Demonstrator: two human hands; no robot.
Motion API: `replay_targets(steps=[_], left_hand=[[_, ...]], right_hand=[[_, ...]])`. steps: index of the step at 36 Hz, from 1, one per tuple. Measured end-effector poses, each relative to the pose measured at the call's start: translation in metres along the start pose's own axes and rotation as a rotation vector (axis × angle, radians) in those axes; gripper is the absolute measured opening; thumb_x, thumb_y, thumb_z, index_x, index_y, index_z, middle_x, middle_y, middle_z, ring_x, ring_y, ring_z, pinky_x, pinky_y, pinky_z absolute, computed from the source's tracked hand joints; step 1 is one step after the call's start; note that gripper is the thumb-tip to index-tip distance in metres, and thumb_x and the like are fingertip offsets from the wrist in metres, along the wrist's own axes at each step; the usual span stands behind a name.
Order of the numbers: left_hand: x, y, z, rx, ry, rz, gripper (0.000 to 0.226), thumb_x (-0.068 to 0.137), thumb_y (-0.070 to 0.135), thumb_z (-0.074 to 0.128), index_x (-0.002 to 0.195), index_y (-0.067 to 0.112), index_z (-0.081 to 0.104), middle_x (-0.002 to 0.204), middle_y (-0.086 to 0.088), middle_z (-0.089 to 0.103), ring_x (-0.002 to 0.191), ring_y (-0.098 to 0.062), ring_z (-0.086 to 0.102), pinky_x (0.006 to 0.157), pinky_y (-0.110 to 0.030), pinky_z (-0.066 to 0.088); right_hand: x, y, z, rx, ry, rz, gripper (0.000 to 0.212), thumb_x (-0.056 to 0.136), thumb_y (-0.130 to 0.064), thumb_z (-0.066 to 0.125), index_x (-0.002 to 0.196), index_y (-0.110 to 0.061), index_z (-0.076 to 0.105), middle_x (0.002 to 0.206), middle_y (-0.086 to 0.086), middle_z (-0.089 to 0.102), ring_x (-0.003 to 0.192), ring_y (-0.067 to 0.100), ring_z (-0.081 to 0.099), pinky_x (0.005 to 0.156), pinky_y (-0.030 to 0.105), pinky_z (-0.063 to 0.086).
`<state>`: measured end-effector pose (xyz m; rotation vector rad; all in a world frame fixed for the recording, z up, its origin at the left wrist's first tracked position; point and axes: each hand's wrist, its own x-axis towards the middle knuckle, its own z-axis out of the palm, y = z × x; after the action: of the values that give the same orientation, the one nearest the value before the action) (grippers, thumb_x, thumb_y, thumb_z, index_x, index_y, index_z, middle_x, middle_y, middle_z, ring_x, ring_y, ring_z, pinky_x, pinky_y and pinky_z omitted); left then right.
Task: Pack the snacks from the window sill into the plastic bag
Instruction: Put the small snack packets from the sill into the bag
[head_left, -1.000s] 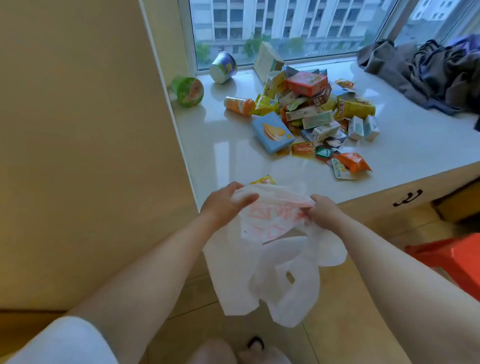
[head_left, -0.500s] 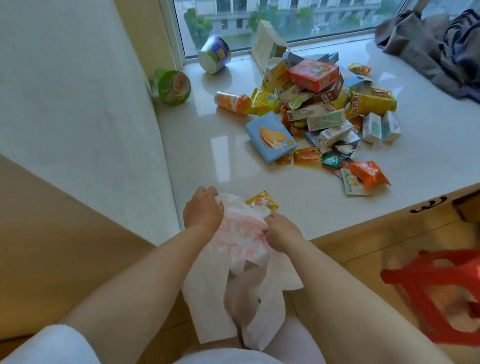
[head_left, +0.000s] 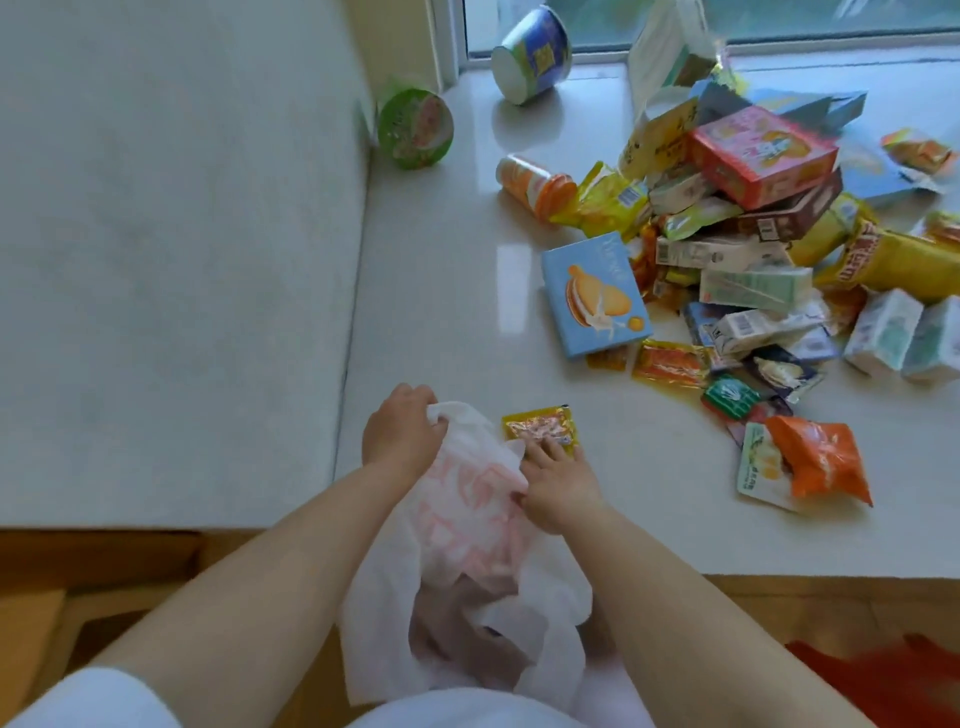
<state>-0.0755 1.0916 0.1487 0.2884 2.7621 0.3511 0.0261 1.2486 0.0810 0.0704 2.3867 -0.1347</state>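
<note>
both hands are now lying on the sill edge with the bag, closer to the snacks than half a second ago.

packing is not yet showing any result: the bag (head_left: 467, 525) is looking flat and empty, and the pile (head_left: 737, 249) is lying untouched on the sill (head_left: 447, 291), well apart from the hands. the left hand (head_left: 400, 436) is gripping the bag's top edge with curled fingers. the right hand (head_left: 558, 488) is pinching the bag's other side with the thumb, while its straighter fingers are touching a yellow packet (head_left: 540, 423) just beside the bag. the bag's long axis is running from the sill down over the edge toward the person, mouth end up at the hands, handles hanging low. whether the mouth is open is impossible to tell. all snacks are remaining to be packed.
</note>
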Motion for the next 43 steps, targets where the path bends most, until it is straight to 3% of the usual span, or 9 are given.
replay_targets(steps=[11, 14, 16, 18, 23, 30, 33, 38, 43], left_hand=[[0.008, 0.074, 0.015, -0.107, -0.061, 0.018, 0.029, 0.083, 0.045, 0.065, 0.102, 0.023, 0.063, 0.108, -0.002, 0.064, 0.102, -0.025, 0.059, 0.075, -0.03, 0.04], [0.019, 0.084, 0.003, -0.146, -0.021, -0.007, 0.023, 0.085, 0.043, 0.063, 0.098, 0.024, 0.065, 0.104, -0.004, 0.067, 0.097, -0.027, 0.06, 0.072, -0.029, 0.041], [0.029, 0.09, -0.011, -0.19, 0.02, 0.007, 0.021, 0.086, 0.042, 0.06, 0.095, 0.024, 0.065, 0.101, -0.005, 0.068, 0.094, -0.027, 0.061, 0.07, -0.03, 0.043], [0.037, 0.096, -0.03, -0.207, 0.078, 0.041, 0.022, 0.088, 0.042, 0.058, 0.094, 0.022, 0.065, 0.1, -0.005, 0.068, 0.094, -0.028, 0.06, 0.069, -0.029, 0.042], [0.047, 0.106, -0.082, -0.22, 0.338, 0.146, 0.024, 0.086, 0.041, 0.062, 0.091, 0.018, 0.067, 0.095, -0.009, 0.07, 0.092, -0.032, 0.061, 0.067, -0.03, 0.039], [0.035, 0.089, -0.119, 0.003, 0.64, 0.424, 0.026, 0.084, 0.036, 0.062, 0.083, 0.011, 0.067, 0.078, -0.013, 0.066, 0.069, -0.039, 0.061, 0.058, -0.03, 0.033], [0.031, 0.08, -0.125, 0.028, 0.686, 0.479, 0.033, 0.081, 0.042, 0.053, 0.079, 0.011, 0.065, 0.071, -0.011, 0.064, 0.058, -0.037, 0.059, 0.052, -0.03, 0.037], [0.049, 0.063, -0.098, 0.058, 0.264, 0.278, 0.051, 0.086, 0.04, 0.063, 0.128, 0.013, 0.054, 0.122, -0.015, 0.05, 0.111, -0.033, 0.049, 0.089, -0.041, 0.045], [0.048, 0.048, -0.061, 0.22, 0.494, 0.484, 0.078, 0.063, 0.019, 0.079, 0.132, 0.022, 0.042, 0.137, -0.009, 0.035, 0.125, -0.031, 0.032, 0.103, -0.055, 0.034]], right_hand=[[-0.017, 0.117, -0.024, 0.214, -0.015, 0.255, 0.052, 0.099, -0.036, 0.03, 0.148, -0.02, 0.026, 0.16, 0.0, 0.004, 0.144, 0.031, 0.012, 0.111, 0.049, 0.022], [-0.02, 0.125, -0.043, 0.534, 0.182, 0.371, 0.037, 0.092, -0.018, 0.038, 0.124, -0.013, 0.055, 0.134, 0.011, 0.049, 0.121, 0.033, 0.047, 0.092, 0.039, 0.042], [-0.019, 0.126, -0.061, 0.861, 0.264, 0.41, 0.027, 0.085, -0.006, 0.043, 0.101, -0.011, 0.063, 0.107, 0.011, 0.063, 0.102, 0.034, 0.057, 0.078, 0.036, 0.045], [-0.018, 0.125, -0.08, 1.063, 0.355, 0.39, 0.022, 0.08, 0.0, 0.043, 0.085, -0.01, 0.062, 0.089, 0.012, 0.063, 0.089, 0.033, 0.059, 0.072, 0.038, 0.047], [-0.034, 0.121, -0.132, 1.055, 0.694, 0.292, 0.018, 0.087, -0.002, 0.041, 0.086, -0.009, 0.058, 0.081, 0.009, 0.056, 0.077, 0.026, 0.049, 0.056, 0.033, 0.031], [-0.056, 0.115, -0.17, 1.037, 1.041, 0.203, 0.017, 0.087, -0.013, 0.055, 0.103, -0.011, 0.06, 0.086, 0.001, 0.059, 0.076, 0.02, 0.051, 0.06, 0.029, 0.037], [-0.054, 0.115, -0.176, 1.03, 1.051, 0.166, 0.019, 0.087, -0.021, 0.06, 0.105, -0.013, 0.059, 0.088, 0.001, 0.059, 0.076, 0.019, 0.053, 0.058, 0.028, 0.037], [-0.032, 0.11, -0.162, 0.947, 0.672, 0.277, 0.041, 0.086, -0.026, 0.063, 0.123, -0.014, 0.049, 0.119, 0.011, 0.057, 0.103, 0.029, 0.055, 0.08, 0.038, 0.046], [-0.032, 0.092, -0.136, 0.801, 0.83, 0.155, 0.061, 0.082, -0.028, 0.069, 0.134, -0.013, 0.042, 0.129, 0.011, 0.043, 0.116, 0.027, 0.045, 0.093, 0.032, 0.037]])
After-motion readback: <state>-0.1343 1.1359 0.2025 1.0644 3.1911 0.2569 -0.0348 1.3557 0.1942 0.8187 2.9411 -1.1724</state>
